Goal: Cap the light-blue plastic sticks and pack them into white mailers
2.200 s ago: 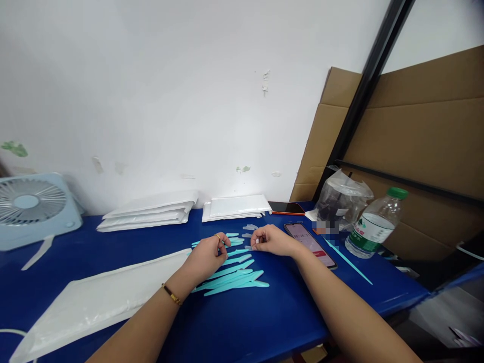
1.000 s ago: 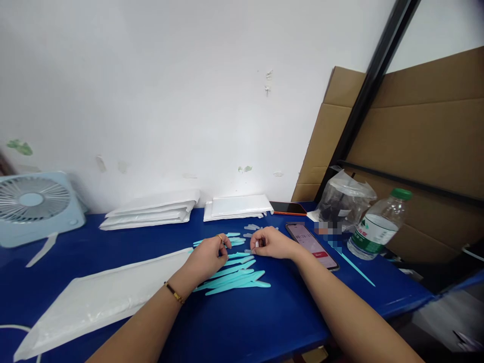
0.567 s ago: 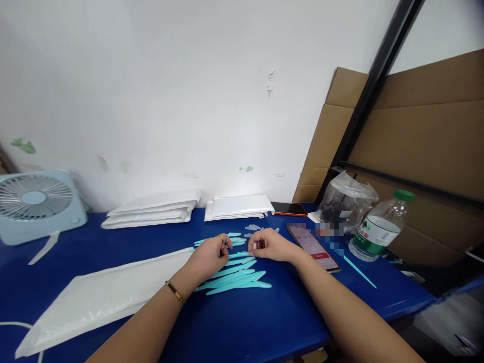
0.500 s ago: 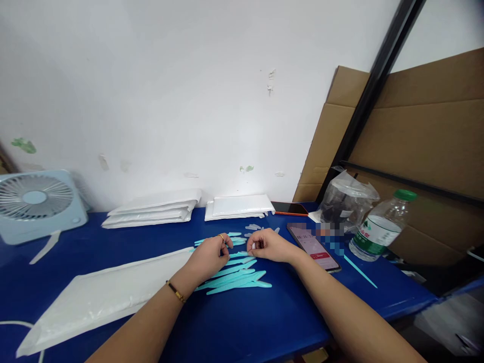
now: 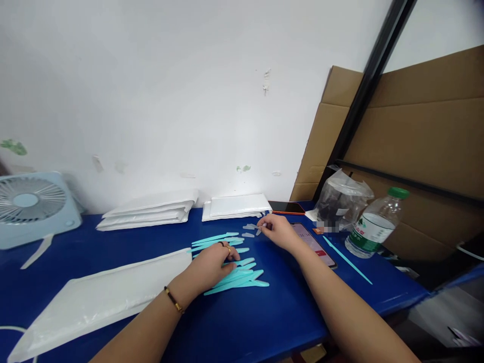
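Note:
Several turquoise eyebrow razors (image 5: 242, 279) lie in a row on the blue table, their blade ends pointing right. Over the middle of the row is my left hand (image 5: 215, 259), its fingers curled and closed around a razor whose end shows past the thumb and forefinger. My right hand (image 5: 280, 233) is at the back right of the row, fingertips pinched on a small clear blade cover (image 5: 259, 231). More clear blade covers (image 5: 248, 235) lie loose beside those fingertips.
A white padded envelope (image 5: 109, 287) lies left of the razors. White envelope stacks (image 5: 147, 212) stand along the wall. A phone (image 5: 321, 253), a lone razor (image 5: 348, 259), a water bottle (image 5: 372, 229) and a plastic bag (image 5: 342, 196) are right. A fan (image 5: 38, 206) stands left.
My right hand has moved away from my left, back and right to the loose clear covers. My left hand has come slightly forward, lower over the razors. The view has shifted a little.

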The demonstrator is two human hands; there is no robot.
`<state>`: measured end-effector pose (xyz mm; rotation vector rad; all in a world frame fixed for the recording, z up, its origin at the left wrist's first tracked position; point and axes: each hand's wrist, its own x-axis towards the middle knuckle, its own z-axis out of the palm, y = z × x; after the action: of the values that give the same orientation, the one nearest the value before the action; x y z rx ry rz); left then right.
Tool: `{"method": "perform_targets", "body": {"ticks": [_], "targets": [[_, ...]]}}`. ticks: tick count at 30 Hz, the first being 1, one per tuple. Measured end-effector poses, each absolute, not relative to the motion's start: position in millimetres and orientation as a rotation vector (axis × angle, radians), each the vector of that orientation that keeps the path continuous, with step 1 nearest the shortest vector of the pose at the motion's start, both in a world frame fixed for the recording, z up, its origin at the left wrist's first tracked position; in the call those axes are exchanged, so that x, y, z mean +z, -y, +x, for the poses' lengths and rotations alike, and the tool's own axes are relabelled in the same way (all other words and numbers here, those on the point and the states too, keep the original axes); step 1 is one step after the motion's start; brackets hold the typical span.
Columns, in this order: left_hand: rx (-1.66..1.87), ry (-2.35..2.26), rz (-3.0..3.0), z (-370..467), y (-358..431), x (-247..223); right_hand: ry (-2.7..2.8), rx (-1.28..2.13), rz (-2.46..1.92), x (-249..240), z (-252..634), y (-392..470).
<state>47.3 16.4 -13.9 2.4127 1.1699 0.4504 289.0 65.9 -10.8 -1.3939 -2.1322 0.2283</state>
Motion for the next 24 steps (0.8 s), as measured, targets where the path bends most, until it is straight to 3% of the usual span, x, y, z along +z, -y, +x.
{"method": "perform_targets", "body": {"ticks": [4,11,24], "targets": [[0.388,-1.086,2.400,49.7,-12.0,-9.3,2.188,-0.039,-1.415,-15.1,290.7,-70.4],[0.435,-1.566,2.497,36.4,-30.2,-6.4,2.456,-0.201,-1.396,-18.2,270.7,-67.0],[0.412,-1.675,2.363,34.3,-35.4,-10.1,2.429,0.027,-1.314,-21.7,257.6,-63.4]]}}
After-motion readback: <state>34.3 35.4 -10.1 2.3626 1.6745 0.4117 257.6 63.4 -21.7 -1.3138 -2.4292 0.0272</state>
